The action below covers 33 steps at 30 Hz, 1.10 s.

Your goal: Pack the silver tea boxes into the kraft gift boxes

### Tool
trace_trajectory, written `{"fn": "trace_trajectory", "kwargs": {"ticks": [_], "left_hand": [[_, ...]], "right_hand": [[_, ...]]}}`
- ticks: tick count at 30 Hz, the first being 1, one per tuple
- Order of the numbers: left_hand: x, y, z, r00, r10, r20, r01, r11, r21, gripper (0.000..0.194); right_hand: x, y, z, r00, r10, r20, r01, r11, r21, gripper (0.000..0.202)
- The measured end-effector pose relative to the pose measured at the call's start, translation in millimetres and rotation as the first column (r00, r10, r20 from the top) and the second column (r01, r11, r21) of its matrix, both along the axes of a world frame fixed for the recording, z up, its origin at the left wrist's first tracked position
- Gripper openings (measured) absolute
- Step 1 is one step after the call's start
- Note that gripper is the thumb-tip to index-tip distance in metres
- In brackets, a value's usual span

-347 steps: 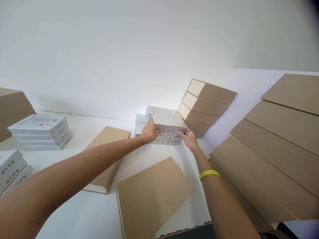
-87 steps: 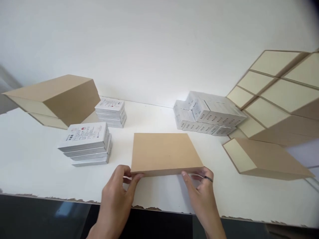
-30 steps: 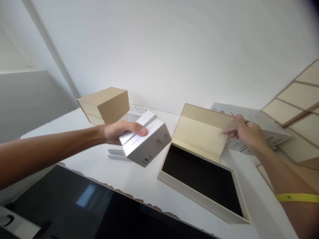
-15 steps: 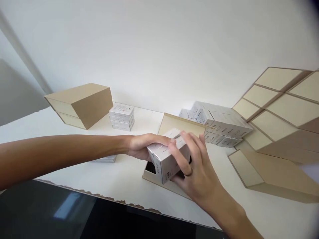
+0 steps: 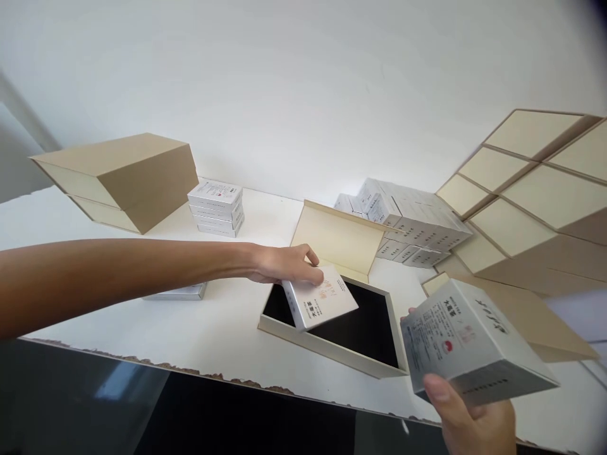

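A flat white printed box (image 5: 332,302) is gripped by my left hand (image 5: 291,264), tilted over the left part of an open cream case (image 5: 327,354). The case has a black interior, and its lid (image 5: 339,237) stands raised at the back. To the right of the case, my right hand (image 5: 467,411) is closed on a thicker block of white boxes (image 5: 474,344), its thumb on the near face and the other fingers mostly hidden behind it.
At the left, a beige case (image 5: 142,183) stands by a stack of white boxes (image 5: 215,208). Another white box (image 5: 184,292) lies partly behind my left forearm. Piled white boxes (image 5: 417,215) and stacked beige cases (image 5: 521,189) fill the back right. The worn table edge (image 5: 190,373) runs along the front.
My hands have moved apart. The right one has carried a block of white boxes rightward, while the left keeps one flat box over the case, whose black interior now shows.
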<state>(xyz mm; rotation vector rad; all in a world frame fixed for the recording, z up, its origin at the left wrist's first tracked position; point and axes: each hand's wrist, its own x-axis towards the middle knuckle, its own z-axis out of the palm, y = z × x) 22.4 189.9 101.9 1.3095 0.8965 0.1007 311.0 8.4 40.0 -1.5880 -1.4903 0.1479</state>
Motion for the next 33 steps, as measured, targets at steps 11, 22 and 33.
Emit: {"fn": "trace_trajectory", "kwargs": {"ticks": [11, 22, 33], "left_hand": [[9, 6, 35.2, 0.998, -0.052, 0.02, 0.048, 0.988, 0.15, 0.044], [-16, -19, 10.8, 0.914, 0.163, -0.372, -0.038, 0.946, 0.323, 0.028], [-8, -22, 49.8, 0.77, -0.515, -0.376, 0.629, 0.513, 0.585, 0.099]], "right_hand": [[2, -18, -40.8, 0.819, -0.14, -0.556, 0.054, 0.984, -0.168, 0.071], [0, -18, -43.5, 0.824, -0.121, -0.553, 0.043, 0.988, -0.151, 0.074], [0, -19, -46.0, 0.797, -0.14, -0.588, 0.062, 0.987, -0.151, 0.079]]}}
